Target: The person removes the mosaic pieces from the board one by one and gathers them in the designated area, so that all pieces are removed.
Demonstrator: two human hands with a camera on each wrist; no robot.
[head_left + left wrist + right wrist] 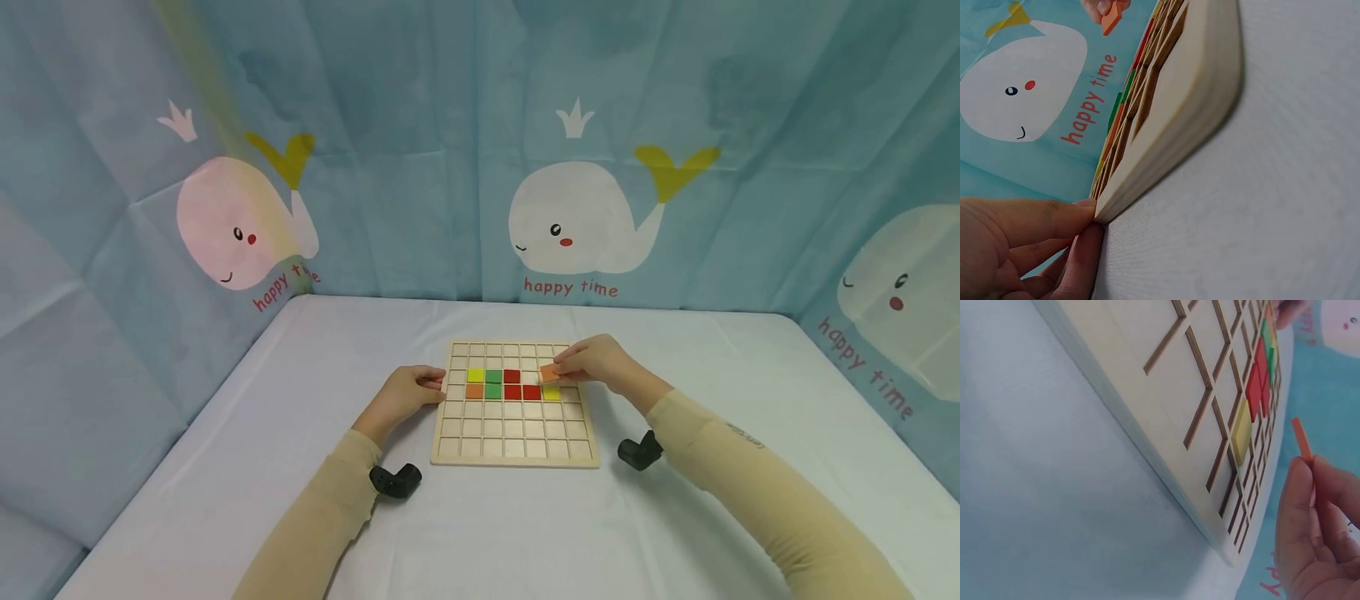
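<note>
A square wooden grid board (514, 450) lies on the white table. My left hand (405, 396) grips its left edge, thumb and fingers at the rim; in the left wrist view, that hand (1029, 250) meets the board's side (1172, 131). Between the right thumb and fingers I pinch an orange square tile (549, 372). My right hand (596, 358) holds it over the board's right part, close above a yellow tile (552, 393). In the right wrist view the orange tile (1301, 439) is seen edge-on, raised above the grid.
Two rows of coloured tiles sit in the grid: yellow (476, 376), green (493, 377) and red (512, 377) above; orange (475, 392), green, red and yellow below. Dark devices (396, 482) are worn at both wrists. A blue whale-print curtain (420, 167) surrounds the table (510, 533).
</note>
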